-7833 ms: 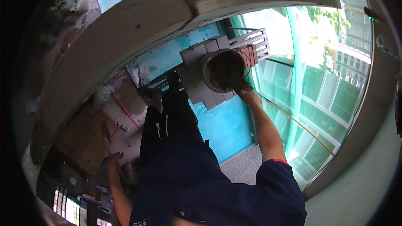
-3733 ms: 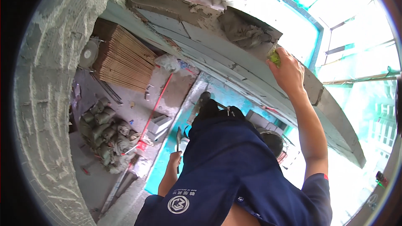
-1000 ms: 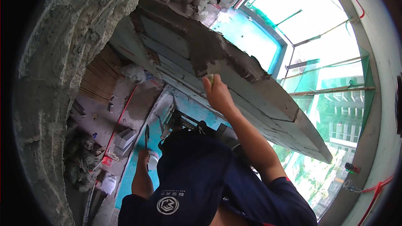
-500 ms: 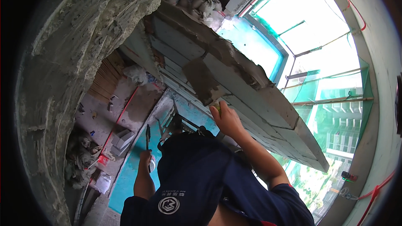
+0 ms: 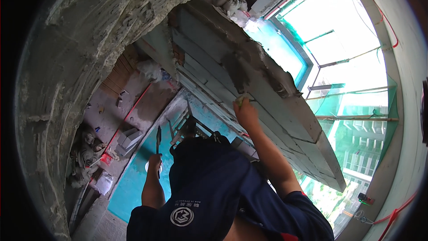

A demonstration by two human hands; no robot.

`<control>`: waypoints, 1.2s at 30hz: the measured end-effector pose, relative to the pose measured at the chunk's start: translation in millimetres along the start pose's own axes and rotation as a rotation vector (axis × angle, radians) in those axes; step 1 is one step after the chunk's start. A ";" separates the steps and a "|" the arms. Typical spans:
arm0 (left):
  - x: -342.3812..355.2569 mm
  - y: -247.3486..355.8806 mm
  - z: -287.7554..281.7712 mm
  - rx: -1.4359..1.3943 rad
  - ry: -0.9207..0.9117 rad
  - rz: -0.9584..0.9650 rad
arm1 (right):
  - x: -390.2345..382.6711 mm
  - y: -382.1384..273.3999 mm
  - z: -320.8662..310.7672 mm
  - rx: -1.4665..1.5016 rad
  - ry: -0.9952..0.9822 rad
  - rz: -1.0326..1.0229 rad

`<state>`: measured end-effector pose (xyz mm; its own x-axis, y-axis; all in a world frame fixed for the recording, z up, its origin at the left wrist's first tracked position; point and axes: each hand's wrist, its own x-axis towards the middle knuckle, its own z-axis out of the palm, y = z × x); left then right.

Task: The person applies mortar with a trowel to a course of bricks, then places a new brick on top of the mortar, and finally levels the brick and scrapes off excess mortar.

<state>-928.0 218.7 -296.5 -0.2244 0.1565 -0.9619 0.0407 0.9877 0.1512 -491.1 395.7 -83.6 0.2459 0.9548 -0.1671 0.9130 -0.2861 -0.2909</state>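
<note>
My left hand [image 5: 154, 161] is closed around a long, thin dark tool [image 5: 158, 140], seen almost edge-on, so its kind is unclear. Something white and rounded shows behind that hand. Up against the grey block wall [image 5: 276, 116], my right hand [image 5: 246, 115] grips a small yellow-green piece [image 5: 241, 101], perhaps a tool's handle; I cannot make out the rest of it. Just above the fingers, a dark, wet-looking patch [image 5: 238, 71] lies on the blocks. Rough brown mortar [image 5: 272, 73] runs along the wall's edge.
A rough grey surface [image 5: 67, 62] curves close along the left. Below are a turquoise floor [image 5: 129, 192], a dark ladder-like frame [image 5: 189, 127], grey blocks [image 5: 129, 140] and crumpled sacks [image 5: 84, 151]. Green netting [image 5: 339, 102] hangs outside the opening on the right.
The brown rectangular piece beside my right hand no longer shows as a flat face, and a dark patch shows higher on the wall. My right hand has shifted slightly right; the view has shifted too.
</note>
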 end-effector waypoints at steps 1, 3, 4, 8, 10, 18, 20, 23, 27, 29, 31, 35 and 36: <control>1.9 -3.4 -2.1 -0.004 0.003 -0.006 | -0.6 4.8 9.0 0.025 -0.010 0.003; 6.7 -7.9 -3.8 -0.018 -0.005 0.006 | 1.6 11.6 20.9 0.047 -0.018 -0.005; 5.4 -11.1 -3.5 0.002 0.015 0.024 | 1.0 13.6 25.4 0.042 -0.045 -0.005; -5.6 -16.8 -4.4 -0.077 0.008 0.014 | -5.8 20.5 31.3 0.016 -0.146 0.010; -22.0 -14.7 -7.6 -0.060 0.019 -0.021 | -17.8 16.4 26.3 0.009 -0.138 0.010; -20.8 -20.2 -9.3 0.039 0.025 -0.098 | -12.7 -13.8 8.4 0.137 0.040 0.061; -15.3 -15.9 -4.5 0.074 0.024 -0.068 | -4.8 -5.5 21.6 0.129 -0.009 0.063; -4.3 -10.0 -0.6 0.042 0.047 -0.008 | -4.9 2.6 44.7 0.118 -0.103 0.104; -1.0 3.4 -2.2 -0.044 0.007 0.029 | -18.3 7.8 55.2 0.083 -0.111 0.071; -4.2 4.9 -5.6 -0.084 0.000 0.039 | -26.2 1.5 40.6 0.142 -0.127 0.055; -5.2 4.2 -11.2 -0.049 -0.011 0.028 | -29.8 -9.5 16.9 0.143 -0.128 0.072; 0.0 -4.5 -16.8 -0.080 -0.021 0.045 | -28.0 -24.8 -17.9 0.237 0.060 0.008; -0.8 -4.7 -16.7 -0.026 0.006 0.037 | -25.4 -26.5 -22.1 0.254 0.081 0.008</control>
<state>-944.3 214.0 -292.7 -0.2288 0.1930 -0.9541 0.0239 0.9810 0.1927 -514.3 380.9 -50.8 0.2873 0.9529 -0.0976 0.8026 -0.2951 -0.5183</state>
